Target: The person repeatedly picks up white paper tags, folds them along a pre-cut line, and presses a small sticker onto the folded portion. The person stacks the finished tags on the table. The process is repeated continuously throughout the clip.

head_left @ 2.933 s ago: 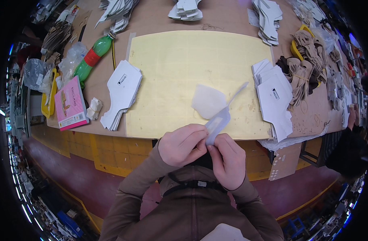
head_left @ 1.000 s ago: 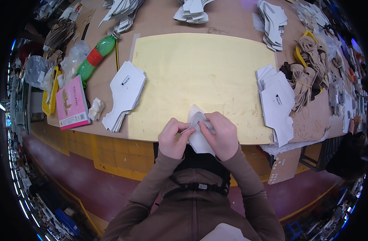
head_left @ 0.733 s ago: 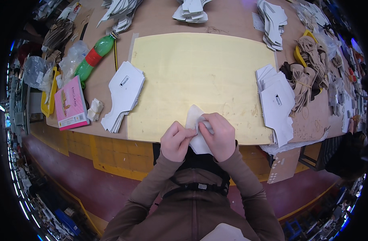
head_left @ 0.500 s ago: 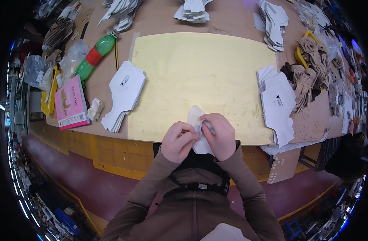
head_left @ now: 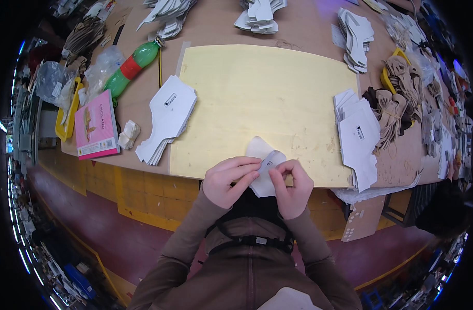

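At the near edge of the table both hands work on a white cut-out piece [head_left: 257,148], which partly overhangs the edge. A small greyish, translucent-looking film [head_left: 270,160] with a dark printed mark lies tilted over it. My left hand [head_left: 226,181] is closed, its thumb and fingertips pinching the white piece at the film's left side. My right hand [head_left: 294,190] is closed too, with bent finger and thumb at the film's right edge. Stacks of white cut-out pieces lie to the left [head_left: 166,116] and to the right [head_left: 359,137], a dark mark on each top piece.
A yellow sheet [head_left: 267,93] covers the table's middle. At left are a pink book [head_left: 96,124], a green bottle [head_left: 138,58], a small white bundle [head_left: 129,134] and a yellow tray [head_left: 66,126]. Tan strap bundles [head_left: 394,111] lie at right. More white stacks [head_left: 260,15] stand at the back.
The film has come into view, tilted over the white piece with its mark showing. My right hand has turned and shifted slightly right and down. My left hand stays beside the piece.
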Available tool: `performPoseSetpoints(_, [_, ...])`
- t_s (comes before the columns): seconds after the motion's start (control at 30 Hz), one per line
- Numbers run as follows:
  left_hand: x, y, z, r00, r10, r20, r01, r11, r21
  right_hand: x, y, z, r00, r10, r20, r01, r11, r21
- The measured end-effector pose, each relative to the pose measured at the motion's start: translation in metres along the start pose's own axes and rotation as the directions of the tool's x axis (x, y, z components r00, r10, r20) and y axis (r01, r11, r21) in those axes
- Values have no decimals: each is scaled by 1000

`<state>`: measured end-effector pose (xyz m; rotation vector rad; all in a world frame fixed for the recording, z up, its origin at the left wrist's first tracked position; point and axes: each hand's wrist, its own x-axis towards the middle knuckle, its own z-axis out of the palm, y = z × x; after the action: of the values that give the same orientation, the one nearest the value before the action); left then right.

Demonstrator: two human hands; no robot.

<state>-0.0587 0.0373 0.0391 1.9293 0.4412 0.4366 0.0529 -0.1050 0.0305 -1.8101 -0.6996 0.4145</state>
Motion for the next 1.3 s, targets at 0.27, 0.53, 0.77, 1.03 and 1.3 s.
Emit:
performPoseSetpoints(0.27, [-2,14,-1,980,-182,74,188,978,-86,-3,-3,-2,990,-47,131,36,996,82])
performPoseSetpoints(0.53, [8,6,-5,980,-158,117,178,967,-185,-3,-3,-6,977,-79,199,48,986,157])
performPoseSetpoints(0.77, [3,8,-2,990,-103,95,106,994,-24,-5,-4,-4,960,-116,254,89,990,113])
performPoseSetpoints(1.03, [-7,13,13,989,-150,-10,148,985,-86,-18,-9,-19,984,-75,162,60,993,99])
performPoseSetpoints(1.3, [5,21,1,978,-117,174,169,931,-323,-16,-8,-34,988,64,138,-100,956,276])
